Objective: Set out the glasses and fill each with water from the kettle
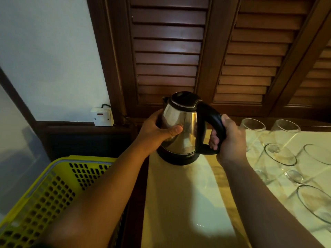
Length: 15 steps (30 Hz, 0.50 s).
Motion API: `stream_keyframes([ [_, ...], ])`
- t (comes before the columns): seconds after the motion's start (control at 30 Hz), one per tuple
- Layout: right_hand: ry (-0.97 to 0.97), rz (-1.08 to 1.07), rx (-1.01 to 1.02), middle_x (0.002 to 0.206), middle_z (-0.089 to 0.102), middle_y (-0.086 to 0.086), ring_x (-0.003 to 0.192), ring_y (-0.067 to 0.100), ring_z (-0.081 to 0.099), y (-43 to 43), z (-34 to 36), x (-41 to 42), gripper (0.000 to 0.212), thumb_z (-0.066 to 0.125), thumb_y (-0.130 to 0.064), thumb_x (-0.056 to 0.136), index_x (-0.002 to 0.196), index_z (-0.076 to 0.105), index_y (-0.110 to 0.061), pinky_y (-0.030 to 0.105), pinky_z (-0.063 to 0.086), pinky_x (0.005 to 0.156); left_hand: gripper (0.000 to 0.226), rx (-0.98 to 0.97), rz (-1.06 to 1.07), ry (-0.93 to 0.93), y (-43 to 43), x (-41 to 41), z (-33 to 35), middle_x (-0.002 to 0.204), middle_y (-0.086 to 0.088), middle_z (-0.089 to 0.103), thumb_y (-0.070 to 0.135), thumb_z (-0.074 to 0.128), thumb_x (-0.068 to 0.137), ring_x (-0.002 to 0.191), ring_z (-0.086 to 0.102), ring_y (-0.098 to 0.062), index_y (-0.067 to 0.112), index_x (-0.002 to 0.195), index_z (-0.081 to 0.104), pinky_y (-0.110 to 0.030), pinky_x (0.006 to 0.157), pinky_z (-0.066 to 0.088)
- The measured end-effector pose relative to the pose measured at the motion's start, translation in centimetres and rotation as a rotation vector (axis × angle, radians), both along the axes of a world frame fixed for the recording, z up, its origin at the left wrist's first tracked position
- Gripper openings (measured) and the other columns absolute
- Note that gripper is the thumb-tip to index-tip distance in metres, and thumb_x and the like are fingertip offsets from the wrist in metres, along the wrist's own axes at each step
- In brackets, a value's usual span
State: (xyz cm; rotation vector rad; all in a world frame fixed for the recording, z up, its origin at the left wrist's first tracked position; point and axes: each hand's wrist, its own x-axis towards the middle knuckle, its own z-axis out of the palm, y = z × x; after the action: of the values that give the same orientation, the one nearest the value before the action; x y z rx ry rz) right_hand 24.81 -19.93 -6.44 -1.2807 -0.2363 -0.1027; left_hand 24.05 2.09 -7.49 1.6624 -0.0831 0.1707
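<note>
On the kettle [180,126], gripped by both hands, base lettering is unreadable.

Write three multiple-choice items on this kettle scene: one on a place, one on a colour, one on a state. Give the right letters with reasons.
1. Where do the glasses stand relative to the kettle?
A. To its right
B. To its left
C. Inside the basket

2. What colour is the perforated basket?
A. Red
B. Yellow
C. Blue

3. How is the kettle held?
A. By one hand only
B. By no hand
C. By both hands

Answers:
1. A, the glasses sit on the pale table right of the kettle.
2. B, its plastic walls are yellow.
3. C, the right hand grips the black handle while the left hand wraps the steel body.
</note>
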Motion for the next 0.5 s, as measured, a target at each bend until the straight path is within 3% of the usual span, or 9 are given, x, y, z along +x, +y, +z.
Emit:
stream_keyframes([
  [0.07, -0.008, -0.029, -0.004, 0.05, 0.045, 0.004, 0.042, 0.019, 0.039, 0.2, 0.2, -0.3, 0.045, 0.052, -0.043, 0.097, 0.06, 0.069, -0.024, 0.03, 0.032, 0.045, 0.065, 0.01, -0.011, -0.005, 0.0, -0.1, 0.3, 0.12, 0.014, 0.067, 0.042, 0.083, 0.063, 0.11, 0.064, -0.002, 0.043, 0.122, 0.056, -0.024, 0.085, 0.056],
  [0.2, -0.022, -0.067, -0.013, 0.051, 0.044, 0.006, 0.045, 0.023, 0.039, 0.5, 0.5, -0.7, 0.045, 0.051, -0.042, 0.098, 0.061, 0.07, -0.025, 0.032, 0.034, 0.048, 0.077, 0.002, 0.001, -0.019, 0.1, 0.0, 0.6, 0.125, 0.01, 0.067, 0.045, 0.087, 0.066, 0.113, 0.065, -0.004, 0.031, 0.136, 0.057, -0.026, 0.087, 0.057],
  [0.3, -0.035, -0.077, -0.003, 0.051, 0.046, 0.004, 0.045, 0.022, 0.039, 0.5, 1.0, -1.0, 0.043, 0.051, -0.044, 0.097, 0.063, 0.071, -0.026, 0.032, 0.034, 0.048, 0.07, 0.011, -0.008, -0.033, 0.1, 0.1, 1.0, 0.12, 0.012, 0.069, 0.042, 0.087, 0.067, 0.108, 0.068, 0.0, 0.035, 0.13, 0.057, -0.025, 0.087, 0.057],
  [0.5, -0.03, -0.085, 0.023, 0.052, 0.048, 0.001, 0.045, 0.017, 0.041, 0.2, 2.4, -1.8, 0.042, 0.052, -0.042, 0.097, 0.064, 0.074, -0.028, 0.028, 0.035, 0.045, 0.08, 0.009, -0.028, -0.054, 0.1, 0.1, 1.8, 0.126, 0.003, 0.071, 0.044, 0.089, 0.066, 0.118, 0.068, -0.012, 0.024, 0.137, 0.058, -0.031, 0.092, 0.06],
])
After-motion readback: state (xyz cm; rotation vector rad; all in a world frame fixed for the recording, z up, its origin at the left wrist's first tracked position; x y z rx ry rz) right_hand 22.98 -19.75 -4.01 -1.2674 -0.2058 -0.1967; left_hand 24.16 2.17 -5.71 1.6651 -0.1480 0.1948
